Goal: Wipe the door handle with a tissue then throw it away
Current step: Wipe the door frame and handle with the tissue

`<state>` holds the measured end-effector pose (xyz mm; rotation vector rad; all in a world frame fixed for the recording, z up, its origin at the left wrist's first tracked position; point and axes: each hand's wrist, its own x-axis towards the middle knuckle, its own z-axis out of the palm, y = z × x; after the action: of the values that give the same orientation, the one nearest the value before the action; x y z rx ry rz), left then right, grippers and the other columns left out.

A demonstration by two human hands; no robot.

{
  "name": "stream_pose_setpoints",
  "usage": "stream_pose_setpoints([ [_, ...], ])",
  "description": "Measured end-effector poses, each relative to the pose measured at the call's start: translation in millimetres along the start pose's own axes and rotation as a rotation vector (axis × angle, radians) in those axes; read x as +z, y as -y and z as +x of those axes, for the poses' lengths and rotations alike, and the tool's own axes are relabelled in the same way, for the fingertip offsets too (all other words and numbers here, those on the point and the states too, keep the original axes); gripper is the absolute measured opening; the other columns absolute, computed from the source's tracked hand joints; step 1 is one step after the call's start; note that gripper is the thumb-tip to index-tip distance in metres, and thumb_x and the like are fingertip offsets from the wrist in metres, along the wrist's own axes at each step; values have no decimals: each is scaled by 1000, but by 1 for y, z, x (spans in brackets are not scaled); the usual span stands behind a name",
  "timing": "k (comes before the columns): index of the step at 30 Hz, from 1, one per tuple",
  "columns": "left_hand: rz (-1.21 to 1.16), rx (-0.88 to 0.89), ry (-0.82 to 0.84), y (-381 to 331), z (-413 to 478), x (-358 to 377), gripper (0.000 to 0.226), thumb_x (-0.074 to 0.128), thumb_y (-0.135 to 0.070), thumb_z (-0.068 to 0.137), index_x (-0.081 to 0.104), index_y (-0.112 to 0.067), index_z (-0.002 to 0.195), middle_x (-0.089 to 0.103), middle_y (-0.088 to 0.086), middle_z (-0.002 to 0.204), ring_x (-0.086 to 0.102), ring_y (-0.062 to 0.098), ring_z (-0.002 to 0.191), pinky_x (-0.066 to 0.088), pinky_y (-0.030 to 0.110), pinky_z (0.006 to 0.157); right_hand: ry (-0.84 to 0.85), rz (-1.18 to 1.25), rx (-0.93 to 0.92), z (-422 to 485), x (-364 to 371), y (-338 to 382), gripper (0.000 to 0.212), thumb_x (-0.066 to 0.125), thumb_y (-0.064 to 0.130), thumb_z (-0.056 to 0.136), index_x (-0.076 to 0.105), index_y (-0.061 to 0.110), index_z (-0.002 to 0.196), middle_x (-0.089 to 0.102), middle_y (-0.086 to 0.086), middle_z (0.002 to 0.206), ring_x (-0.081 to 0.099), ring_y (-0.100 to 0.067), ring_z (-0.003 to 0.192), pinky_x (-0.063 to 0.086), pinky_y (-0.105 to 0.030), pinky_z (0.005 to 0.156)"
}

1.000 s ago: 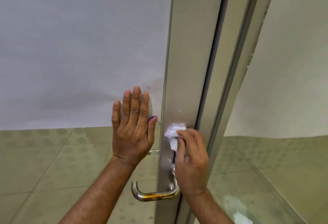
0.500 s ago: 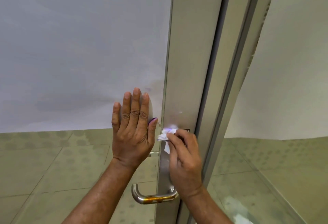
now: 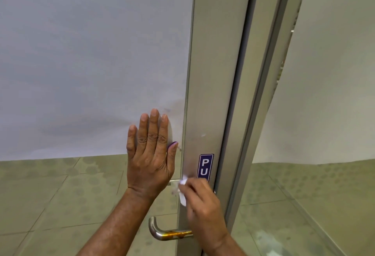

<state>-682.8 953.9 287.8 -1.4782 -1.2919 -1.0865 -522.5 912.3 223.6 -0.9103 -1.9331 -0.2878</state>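
A metal lever door handle (image 3: 166, 233) with rusty stains juts left from the aluminium door frame (image 3: 213, 73) near the bottom. My right hand (image 3: 203, 207) is shut on a crumpled white tissue (image 3: 183, 192) and presses it against the frame just above the handle, below a blue "PU" sticker (image 3: 205, 166) that the hand partly hides. My left hand (image 3: 151, 154) lies flat, fingers up and together, on the frosted glass pane (image 3: 91, 62) left of the frame.
The door's lower glass (image 3: 60, 205) is clear and shows a tiled floor behind it. To the right stand a second frame post (image 3: 269, 93) and another glass panel. A small white scrap (image 3: 274, 252) lies at the bottom right.
My right hand has slid the tissue down the door frame towards the handle, uncovering the blue sticker. My left hand has stayed flat on the glass.
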Motion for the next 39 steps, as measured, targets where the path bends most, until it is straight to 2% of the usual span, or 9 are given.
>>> stream_pose_setpoints([
  [2, -2, -3, 0, -1, 3, 1, 64, 32, -39, 111, 10, -11, 164, -3, 7, 174, 0, 25, 162, 0, 45, 131, -21, 20, 63, -3, -4, -6, 34, 49, 26, 96, 76, 7, 105, 68, -3, 101, 65, -16, 95, 62, -38, 82],
  [7, 11, -11, -34, 3, 7, 2, 63, 36, -38, 110, 16, -9, 163, 1, 7, 174, 4, 25, 162, 3, 45, 132, -354, 162, 155, 60, -14, -10, 19, 57, 9, 98, 71, 3, 109, 60, -2, 108, 61, -14, 98, 48, -18, 96],
  [10, 6, -2, -21, 1, 0, 1, 63, 34, -38, 111, 14, -10, 163, 0, 7, 174, 3, 24, 162, 2, 44, 132, -207, 127, 129, 30, -6, -8, 18, 59, 8, 96, 72, 5, 109, 63, -4, 106, 62, -16, 97, 54, -25, 91],
  [13, 8, 3, -11, 0, 2, -1, 64, 32, -39, 111, 11, -10, 164, -3, 7, 174, 0, 24, 162, 0, 44, 132, -7, 13, 113, -4, -8, -5, 28, 57, 25, 93, 75, 8, 106, 68, -4, 101, 66, -17, 93, 63, -36, 79],
  [19, 6, -10, -41, 1, 5, 1, 63, 36, -37, 110, 14, -10, 163, 1, 7, 174, 4, 24, 162, 3, 45, 132, -320, 222, 204, 62, -16, 1, 18, 56, 8, 97, 70, 12, 107, 57, 6, 106, 59, -14, 99, 49, -19, 88],
  [25, 0, -3, -26, 0, 4, 1, 64, 36, -37, 110, 12, -10, 164, 0, 6, 174, 3, 24, 162, 2, 45, 132, 66, -36, 65, -9, 3, -3, 30, 81, 9, 78, 74, 16, 106, 65, 4, 102, 54, -7, 101, 59, -32, 94],
  [29, 2, -4, -31, 0, 7, 2, 64, 36, -38, 110, 13, -10, 164, 0, 6, 174, 3, 24, 162, 3, 45, 132, -163, 113, 171, 27, -8, -2, 21, 55, 16, 95, 72, 11, 106, 61, 4, 107, 60, -11, 100, 53, -22, 92],
  [32, -3, -10, -28, 2, 3, 2, 64, 36, -38, 110, 15, -10, 163, 2, 7, 174, 5, 25, 162, 4, 45, 132, -288, 188, 228, 51, -10, 2, 24, 51, 14, 98, 72, 7, 107, 60, 3, 110, 59, -13, 102, 50, -19, 93],
  [39, -9, -4, 0, 1, 5, 1, 64, 30, -40, 111, 8, -12, 164, -5, 5, 174, -1, 24, 162, 0, 45, 132, -9, 81, 203, -7, -2, -5, 24, 59, 26, 94, 74, 11, 105, 67, -1, 105, 64, -16, 101, 62, -40, 85],
])
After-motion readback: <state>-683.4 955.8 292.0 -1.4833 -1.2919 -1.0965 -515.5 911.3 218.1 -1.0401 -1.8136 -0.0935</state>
